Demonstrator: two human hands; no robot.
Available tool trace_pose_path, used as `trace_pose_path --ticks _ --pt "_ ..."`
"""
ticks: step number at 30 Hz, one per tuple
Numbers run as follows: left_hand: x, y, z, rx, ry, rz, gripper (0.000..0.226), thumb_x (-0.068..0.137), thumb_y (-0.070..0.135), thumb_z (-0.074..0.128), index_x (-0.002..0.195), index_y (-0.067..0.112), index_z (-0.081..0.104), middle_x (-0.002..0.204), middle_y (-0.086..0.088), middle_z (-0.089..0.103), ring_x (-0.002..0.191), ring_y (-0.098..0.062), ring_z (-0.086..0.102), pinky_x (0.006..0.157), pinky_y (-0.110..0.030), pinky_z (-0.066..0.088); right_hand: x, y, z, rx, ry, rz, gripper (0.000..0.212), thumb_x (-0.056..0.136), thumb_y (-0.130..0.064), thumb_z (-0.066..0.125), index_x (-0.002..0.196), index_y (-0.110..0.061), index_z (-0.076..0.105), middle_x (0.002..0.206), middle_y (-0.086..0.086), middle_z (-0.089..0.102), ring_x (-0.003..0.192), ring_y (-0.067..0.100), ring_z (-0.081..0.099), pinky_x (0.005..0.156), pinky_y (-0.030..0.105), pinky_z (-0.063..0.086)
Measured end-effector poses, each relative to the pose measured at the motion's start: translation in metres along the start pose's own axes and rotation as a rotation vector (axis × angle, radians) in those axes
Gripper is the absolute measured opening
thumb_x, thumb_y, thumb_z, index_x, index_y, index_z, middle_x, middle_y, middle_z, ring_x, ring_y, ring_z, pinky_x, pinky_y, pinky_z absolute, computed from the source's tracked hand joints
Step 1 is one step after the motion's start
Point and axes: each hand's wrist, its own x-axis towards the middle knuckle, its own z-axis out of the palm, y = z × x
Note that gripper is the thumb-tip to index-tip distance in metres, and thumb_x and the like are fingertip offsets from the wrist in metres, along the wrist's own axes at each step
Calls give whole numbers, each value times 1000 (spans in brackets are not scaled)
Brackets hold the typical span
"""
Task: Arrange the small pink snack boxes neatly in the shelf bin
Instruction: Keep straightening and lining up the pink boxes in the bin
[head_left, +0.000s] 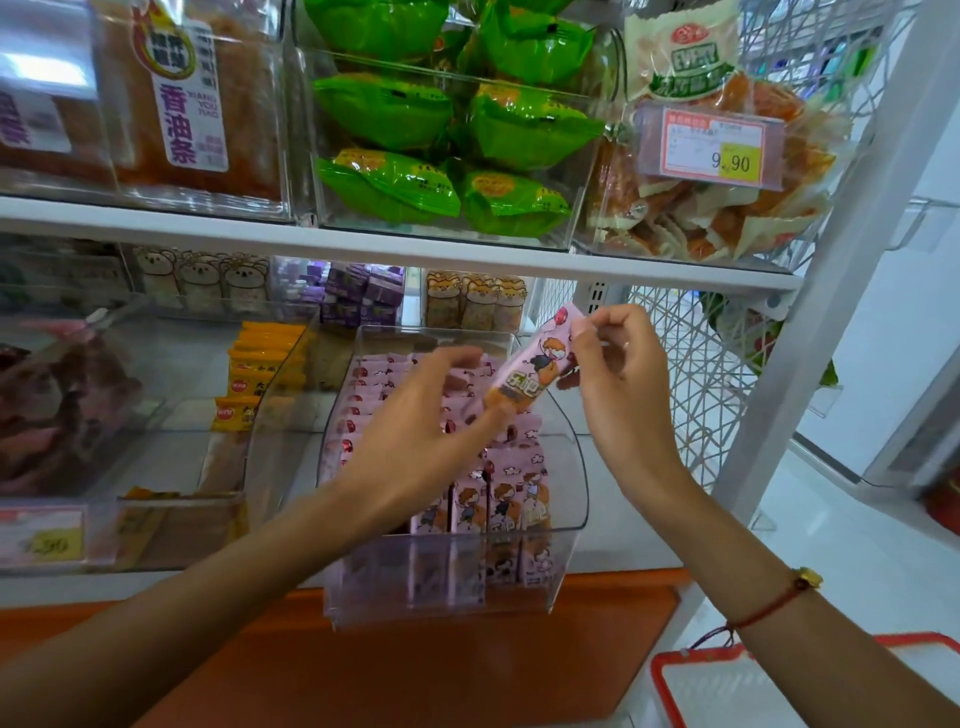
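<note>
One small pink snack box is held tilted above the clear shelf bin. My right hand pinches its upper end with fingertips. My left hand pinches its lower, orange end between thumb and fingers. Inside the bin, several pink boxes stand upright in rows at the front, and more lie packed toward the back left, partly hidden by my left hand.
To the left stands a clear bin with yellow-orange packets. Green packets fill the shelf above. A white lattice panel closes the right side. A red-rimmed basket sits at lower right, and an orange ledge runs below.
</note>
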Motion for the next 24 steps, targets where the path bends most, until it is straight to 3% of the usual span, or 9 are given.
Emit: trace_pose_path --ticks 3,6,8,12,15,17,19,22,24 --pt "-11 9 -7 50 75 48 68 62 69 64 120 40 42 109 27 48 97 8 52 65 -12 47 -9 -2 12 129 -39 216 8 99 -18 48 92 -14 50 83 3 62 75 14 66 64 23 55" --pt "-14 7 -11 98 136 99 49 71 48 73 112 36 50 106 20 57 89 4 58 63 -15 52 -14 -5 18 214 -49 326 8 98 -18 49 95 -11 52 89 9 66 79 16 69 73 30 57" --pt "-14 3 -14 58 155 79 39 78 39 72 113 36 53 104 18 63 84 5 62 64 -20 56 -15 -9 19 313 -67 375 11 96 -20 53 98 -9 54 95 9 68 78 12 69 71 27 56" --pt "-13 3 -16 -7 50 31 39 84 50 54 116 28 58 90 12 65 75 -5 64 63 -31 57 -17 -12 16 364 -356 429 38 85 -39 58 116 -16 58 103 -3 66 100 10 62 89 30 48" --pt "-13 -1 -10 50 -66 68 38 88 54 43 107 25 59 83 10 58 74 -7 57 64 -23 50 -21 -13 18 313 -413 411 33 92 -24 57 125 -20 57 111 -3 68 105 9 62 96 30 46" --pt "-11 -6 -8 92 -57 48 39 91 46 49 126 29 53 105 15 57 95 0 55 78 -16 48 -22 -13 18 239 -341 369 37 92 -17 59 128 -22 56 114 -2 68 106 7 63 96 26 48" --pt "-10 -8 -8 41 -53 13 44 90 39 56 133 33 48 114 19 56 99 3 56 77 -10 49 -21 -10 15 190 -330 349 38 90 -15 62 127 -22 56 113 -2 69 106 8 63 95 27 50" --pt "-6 -8 -12 -126 -121 -87 33 85 39 62 117 34 59 98 15 67 86 4 64 70 -11 52 -18 -7 8 180 -382 420 36 87 -16 65 123 -21 60 106 -2 72 101 13 67 93 34 51" --pt "-6 -3 -17 -286 -189 -281 31 75 49 64 102 34 68 87 10 73 78 -2 69 62 -14 54 -14 -7 3 222 -410 507 32 86 -20 66 117 -17 64 100 1 74 94 14 69 84 28 54"
